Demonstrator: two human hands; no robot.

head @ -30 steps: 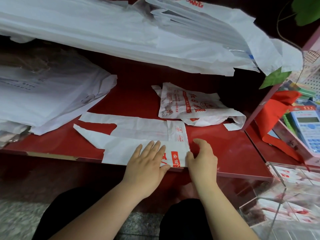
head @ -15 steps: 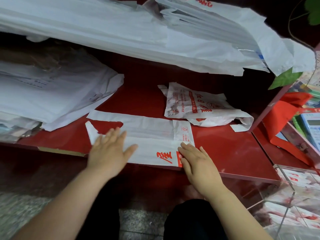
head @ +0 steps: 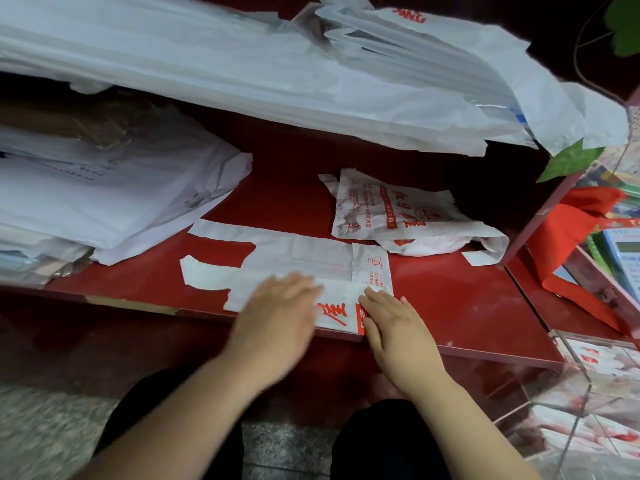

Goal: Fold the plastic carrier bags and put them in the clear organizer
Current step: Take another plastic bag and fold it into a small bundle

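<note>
A white carrier bag with red print (head: 301, 258) lies flattened into a long strip near the front edge of the red shelf (head: 450, 299), handles pointing left. My left hand (head: 280, 306), blurred by motion, lies flat on the strip's near half with straight fingers. My right hand (head: 391, 320) presses flat on the strip's right end, over the red print. A second, crumpled printed bag (head: 391, 216) lies behind, to the right. The clear organizer (head: 588, 393) sits at the lower right with folded bags inside.
A stack of white bags (head: 104, 192) fills the shelf's left side. A larger heap of white bags (head: 277, 71) overhangs from above. A red cloth bag (head: 568, 237) and a calculator (head: 627, 251) sit at the right. My dark-trousered knees show below the shelf.
My left hand slid left along the strip, then came back right toward the middle. My right hand went from gripping the strip's right end to lying flat on it.
</note>
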